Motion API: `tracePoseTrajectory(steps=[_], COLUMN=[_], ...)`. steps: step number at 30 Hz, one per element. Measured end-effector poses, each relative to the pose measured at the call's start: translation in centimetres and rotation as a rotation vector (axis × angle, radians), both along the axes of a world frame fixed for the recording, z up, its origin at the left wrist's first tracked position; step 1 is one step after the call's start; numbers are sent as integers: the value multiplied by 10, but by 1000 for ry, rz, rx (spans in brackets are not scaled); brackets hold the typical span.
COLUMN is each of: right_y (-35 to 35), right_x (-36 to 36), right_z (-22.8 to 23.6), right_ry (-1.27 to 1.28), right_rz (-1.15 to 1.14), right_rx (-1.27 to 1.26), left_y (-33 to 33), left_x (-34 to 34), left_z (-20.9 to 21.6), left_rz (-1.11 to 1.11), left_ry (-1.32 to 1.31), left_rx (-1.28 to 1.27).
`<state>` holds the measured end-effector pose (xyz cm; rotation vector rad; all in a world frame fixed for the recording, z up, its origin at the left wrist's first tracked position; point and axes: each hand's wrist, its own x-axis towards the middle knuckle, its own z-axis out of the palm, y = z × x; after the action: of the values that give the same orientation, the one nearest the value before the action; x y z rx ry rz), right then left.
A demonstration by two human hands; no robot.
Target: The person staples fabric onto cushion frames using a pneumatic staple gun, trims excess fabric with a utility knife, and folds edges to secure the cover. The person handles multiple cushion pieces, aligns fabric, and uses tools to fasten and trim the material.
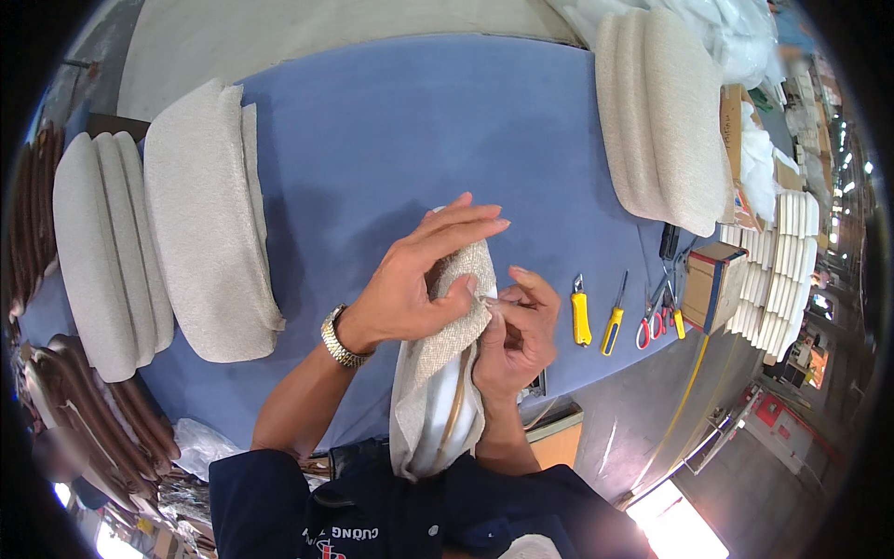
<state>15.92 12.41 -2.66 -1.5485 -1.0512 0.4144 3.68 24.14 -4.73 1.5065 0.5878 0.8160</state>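
Grey cushions (107, 261) lie at the left of the blue worktop (372, 121), with a grey stack (200, 233) beside them. At the middle, near the person's body, is a beige cloth cover (433, 359); white padding (434, 429) and a brown strip (453, 415) show inside its opening. The left hand (410, 275) holds the cover, fingers stretched, thumb pressed near its edge; the right hand (515, 337) pinches that edge. Rightward lie a yellow cutter (580, 319), a screwdriver (612, 334), more cushions (656, 121) farther back, scissors (643, 334) and a small box (712, 289), its contents hidden. Beyond, white wrapping (759, 168) shows at a cardboard box (732, 121); whether inside, I cannot tell.
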Motion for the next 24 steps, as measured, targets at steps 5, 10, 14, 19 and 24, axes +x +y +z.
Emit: tracePoseTrajectory(steps=[5, 10, 14, 19, 24], right_y=[-74, -219, -221, -214, -201], right_x=[33, 25, 24, 37, 65], right_z=[-14, -69, -89, -115, -136], right_ry=[112, 1513, 1664, 1729, 1555], right_rz=[10, -438, -589, -766, -786], right_rx=[-186, -665, -352, -155, -232], left_y=[-5, -14, -19, -19, -19], left_x=[5, 15, 20, 18, 24], left_z=[-2, -1, -1, -6, -5], left_rz=[55, 100, 148, 172, 172], left_ry=[16, 45, 59, 74, 74], left_rx=[-7, -15, -24, 3, 9])
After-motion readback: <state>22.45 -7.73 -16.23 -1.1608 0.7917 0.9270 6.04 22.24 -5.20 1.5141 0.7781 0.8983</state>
